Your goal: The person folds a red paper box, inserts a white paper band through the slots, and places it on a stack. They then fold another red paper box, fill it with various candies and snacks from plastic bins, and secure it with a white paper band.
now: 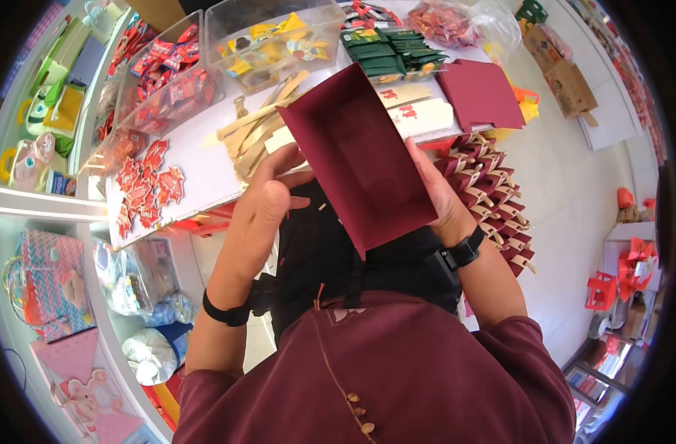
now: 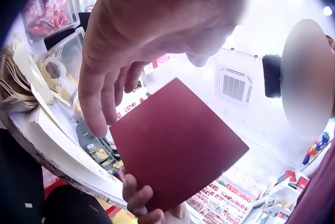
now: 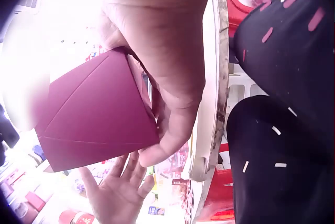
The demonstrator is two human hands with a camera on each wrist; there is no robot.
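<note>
A dark red open-topped paper box (image 1: 360, 159) is held above the lap, its hollow inside facing the head camera. The right hand (image 1: 443, 194) grips its right side, and in the right wrist view the fingers of that hand (image 3: 162, 72) curl round the box (image 3: 97, 111). To the left of the box, the left hand (image 1: 258, 211) has its fingers loosely bent near the edge. The left wrist view shows this hand (image 2: 152, 30) just above the box's flat square face (image 2: 178, 145), with a gap between thumb and fingers.
On the white table (image 1: 205, 174) lie maple-leaf tags (image 1: 149, 185), tan strips (image 1: 260, 140), flat dark red sheets (image 1: 480, 95) and green packets (image 1: 382, 52). Bins of red packets (image 1: 168, 81) and yellow packets (image 1: 275, 44) stand behind. Many small red boxes (image 1: 486, 192) sit at the right.
</note>
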